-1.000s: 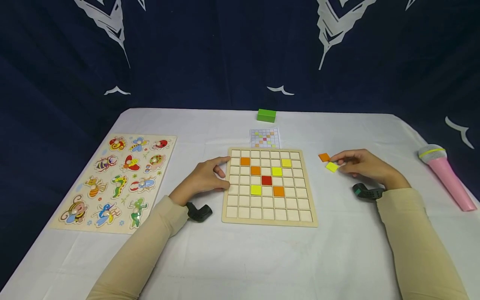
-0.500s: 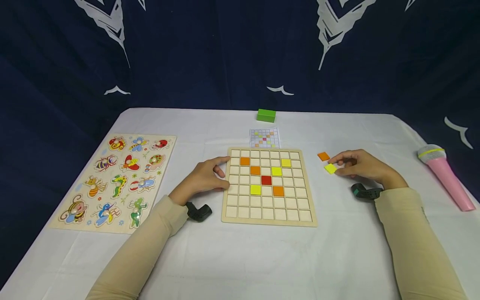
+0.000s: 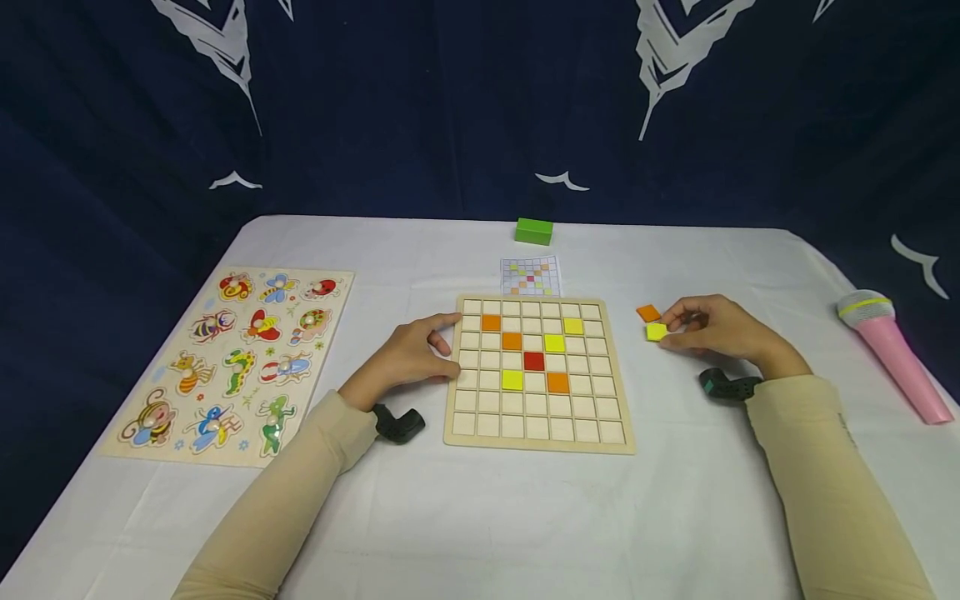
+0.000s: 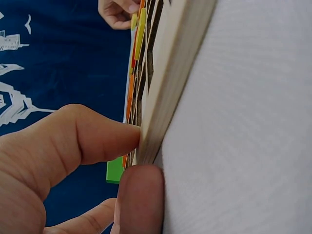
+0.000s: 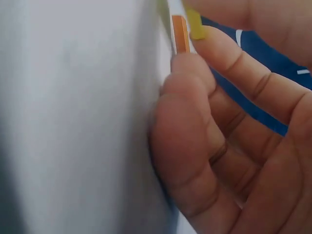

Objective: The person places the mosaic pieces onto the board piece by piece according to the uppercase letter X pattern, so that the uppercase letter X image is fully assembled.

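My right hand (image 3: 714,332) pinches a small yellow square tile (image 3: 656,332) between thumb and finger, to the right of the board. In the right wrist view the yellow tile (image 5: 196,24) shows between the fingertips. An orange tile (image 3: 648,313) lies on the cloth just beyond it. A wooden grid board (image 3: 536,437) lies flat in the middle, with several orange and yellow tiles and one red tile (image 3: 534,361) in its cells. At the board's left edge rests my left hand (image 3: 405,357), thumb and index finger spread apart and touching the rim.
Behind the board lie a printed pattern card (image 3: 530,276) and a green block (image 3: 534,232). An insect puzzle board (image 3: 225,367) is at the left. A pink microphone (image 3: 896,354) lies at the right on the white cloth (image 3: 480,525).
My right hand has shifted slightly left with the yellow tile, which has turned and tilted up from the cloth. The left hand and the board have stayed put.
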A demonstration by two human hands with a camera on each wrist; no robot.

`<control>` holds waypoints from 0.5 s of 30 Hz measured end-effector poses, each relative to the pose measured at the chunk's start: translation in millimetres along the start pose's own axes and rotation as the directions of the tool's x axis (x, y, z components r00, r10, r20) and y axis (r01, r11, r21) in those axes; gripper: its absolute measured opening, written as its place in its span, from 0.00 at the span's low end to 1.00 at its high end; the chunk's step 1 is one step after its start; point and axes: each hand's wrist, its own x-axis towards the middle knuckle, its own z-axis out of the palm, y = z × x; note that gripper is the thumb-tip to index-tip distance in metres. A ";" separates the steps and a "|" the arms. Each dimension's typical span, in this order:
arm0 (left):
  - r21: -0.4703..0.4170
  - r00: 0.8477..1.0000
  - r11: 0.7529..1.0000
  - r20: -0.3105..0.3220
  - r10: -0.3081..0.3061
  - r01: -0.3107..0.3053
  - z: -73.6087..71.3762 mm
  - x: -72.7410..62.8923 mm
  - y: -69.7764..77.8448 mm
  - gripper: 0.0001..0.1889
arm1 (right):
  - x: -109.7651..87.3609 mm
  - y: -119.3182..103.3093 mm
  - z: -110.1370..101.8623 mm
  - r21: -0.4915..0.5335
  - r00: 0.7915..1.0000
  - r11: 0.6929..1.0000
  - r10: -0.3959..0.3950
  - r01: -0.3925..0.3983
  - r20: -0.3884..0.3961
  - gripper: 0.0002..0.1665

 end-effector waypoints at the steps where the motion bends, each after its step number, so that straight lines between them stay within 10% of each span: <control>1: 0.001 1.000 1.000 -0.001 0.001 -0.001 0.0 0.0 0.0 0.47 | 0.3 -1.6 0.6 -0.001 1.000 1.000 -0.008 0.008 -0.008 0.21; 15: 0.008 1.000 1.000 -0.001 0.005 -0.005 0.1 -0.1 -0.5 0.47 | 2.1 -38.3 7.7 -0.055 0.986 0.989 -0.143 0.138 -0.084 0.19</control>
